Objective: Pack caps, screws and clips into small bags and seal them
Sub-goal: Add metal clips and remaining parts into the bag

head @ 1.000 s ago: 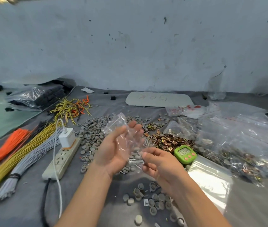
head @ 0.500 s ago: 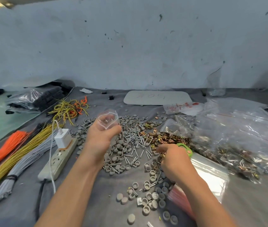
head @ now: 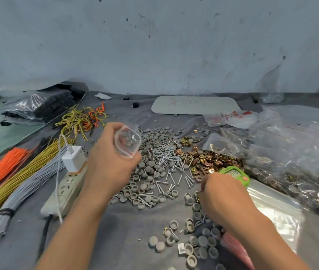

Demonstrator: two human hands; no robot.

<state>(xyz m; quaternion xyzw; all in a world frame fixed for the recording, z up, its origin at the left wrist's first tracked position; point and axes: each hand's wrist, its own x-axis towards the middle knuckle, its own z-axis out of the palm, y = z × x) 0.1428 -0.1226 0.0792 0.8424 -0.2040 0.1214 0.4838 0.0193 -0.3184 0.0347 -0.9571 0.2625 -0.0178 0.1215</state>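
My left hand [head: 110, 162] holds a small clear bag [head: 127, 141] up with its mouth held open; a few grey pieces show inside. My right hand [head: 221, 197] is lowered to the cloth among grey caps [head: 203, 240], its fingers curled down at the caps and screws; what they pinch is hidden. A heap of silver screws [head: 166, 156] lies in the middle, with more grey caps [head: 150, 168] around it. Brass-coloured clips [head: 213, 160] are piled to the right of the screws.
A white power strip [head: 65, 190] with a charger lies at left beside bundles of orange, yellow and grey wires [head: 18, 172]. A green timer [head: 236, 174] sits behind my right hand. Large clear bags [head: 291, 156] of parts fill the right; flat empty bags [head: 271, 209] lie nearer.
My right hand has left the bag and dropped to the caps near the timer. My left hand alone now keeps the bag raised, its mouth rounded open.
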